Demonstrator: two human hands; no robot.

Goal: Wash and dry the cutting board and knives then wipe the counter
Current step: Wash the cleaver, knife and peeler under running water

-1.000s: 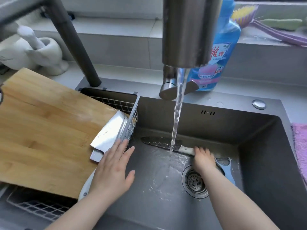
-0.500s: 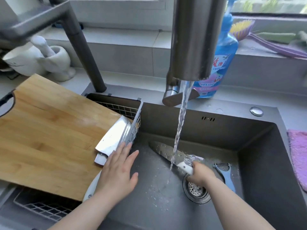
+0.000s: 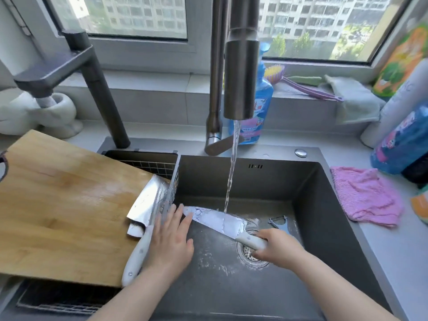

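Right hand [image 3: 275, 247]: we see the fingers curled round the white handle of the knife [image 3: 217, 220], just above the drain [image 3: 249, 254].
Knife: the blade slants from the drain up-left toward the wire basket [image 3: 174, 181]. The water stream [image 3: 231, 170] from the faucet [image 3: 240, 77] lands mid-blade.
Left hand [image 3: 169, 242]: fingers straight and slightly spread, with the tips against the blade near its point.
Cleaver [image 3: 148, 205]: lies on the right edge of the cutting board [image 3: 64, 205]. Its white handle runs along that edge, just beside the left hand, and overhangs the near corner.
Cutting board: lies flat over the rack left of the sink [image 3: 312, 205], its right edge at the basket wall.
Peeler [image 3: 279, 222]: on the sink floor, just behind the right hand.
Open room: we note bare wet floor nearer us than both hands. The sink's right wall is well apart from the right hand.
Pink cloth [image 3: 366, 200]: on the counter [image 3: 393, 262], its left edge at the sink rim.
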